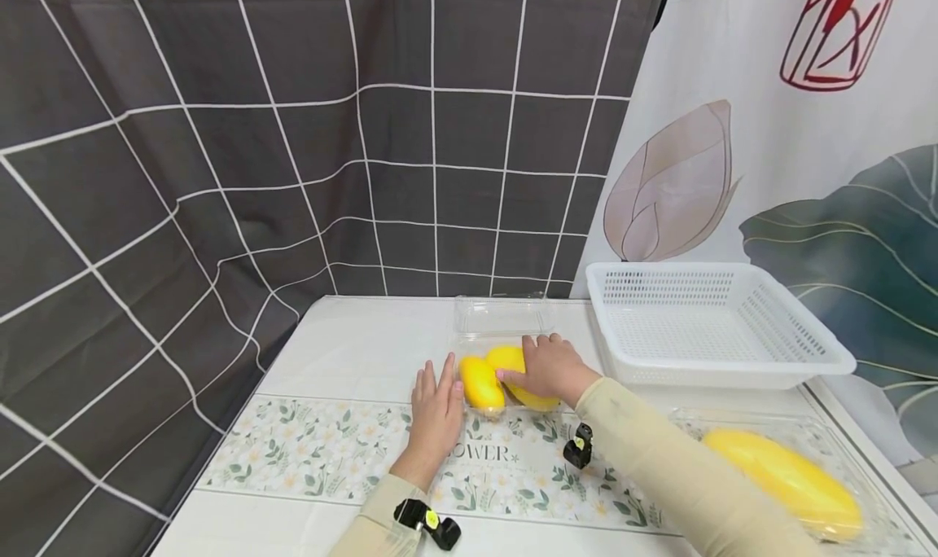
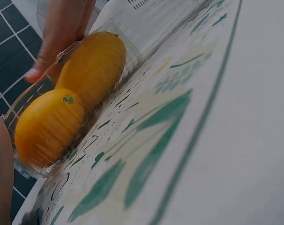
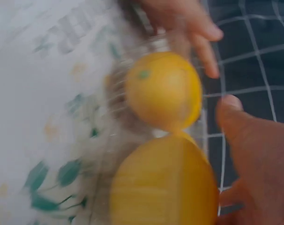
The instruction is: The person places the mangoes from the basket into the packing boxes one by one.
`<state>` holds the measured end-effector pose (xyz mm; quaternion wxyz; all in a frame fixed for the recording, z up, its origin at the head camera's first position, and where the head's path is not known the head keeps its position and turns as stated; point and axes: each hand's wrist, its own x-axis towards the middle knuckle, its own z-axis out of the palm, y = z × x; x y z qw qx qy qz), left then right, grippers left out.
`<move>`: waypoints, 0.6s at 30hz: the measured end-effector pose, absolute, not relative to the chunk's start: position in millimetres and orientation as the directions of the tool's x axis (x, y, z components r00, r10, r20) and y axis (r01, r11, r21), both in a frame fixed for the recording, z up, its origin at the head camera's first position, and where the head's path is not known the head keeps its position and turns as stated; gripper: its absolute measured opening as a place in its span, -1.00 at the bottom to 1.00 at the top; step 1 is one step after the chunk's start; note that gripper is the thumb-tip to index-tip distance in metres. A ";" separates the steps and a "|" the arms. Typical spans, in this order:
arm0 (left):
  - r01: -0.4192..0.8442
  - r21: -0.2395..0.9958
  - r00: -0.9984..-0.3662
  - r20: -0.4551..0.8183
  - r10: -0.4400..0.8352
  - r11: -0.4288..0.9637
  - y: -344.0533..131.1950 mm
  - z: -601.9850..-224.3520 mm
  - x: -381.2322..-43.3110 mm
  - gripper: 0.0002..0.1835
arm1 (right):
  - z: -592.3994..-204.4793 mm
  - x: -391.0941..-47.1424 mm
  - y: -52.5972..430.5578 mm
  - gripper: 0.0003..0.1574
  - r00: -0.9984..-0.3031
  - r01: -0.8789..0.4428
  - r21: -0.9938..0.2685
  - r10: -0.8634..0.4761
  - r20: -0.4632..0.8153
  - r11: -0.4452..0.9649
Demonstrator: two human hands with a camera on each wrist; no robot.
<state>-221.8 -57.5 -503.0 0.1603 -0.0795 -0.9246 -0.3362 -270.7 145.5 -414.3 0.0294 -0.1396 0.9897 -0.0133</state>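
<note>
Two yellow mangoes lie side by side in a clear plastic clamshell box (image 1: 493, 414) with its lid (image 1: 506, 317) laid back, open. The smaller mango (image 1: 481, 383) is on the left, and the larger mango (image 2: 97, 63) is on the right. Beside the box's left wall, my left hand (image 1: 437, 406) has its fingers stretched out. My right hand (image 1: 553, 367) reaches over the larger mango from the right and partly covers it in the head view. Its thumb (image 3: 232, 104) is straight and shows apart from the fruit in the right wrist view.
A white perforated basket (image 1: 718, 321) stands at the back right. In front of it, another clear box (image 1: 685, 418) contains a long yellow mango (image 1: 784, 480). A floral-banded cloth (image 1: 308, 451) covers the table. Dark grid curtain (image 1: 476, 190) hangs behind and at left.
</note>
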 end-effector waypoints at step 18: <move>0.075 0.948 -0.997 0.083 -0.011 0.311 -72.7 -497.0 -252.8 -0.39 | -442.3 -304.3 193.1 0.12 -0.952 0.290 -0.792 0.073 -0.298 0.537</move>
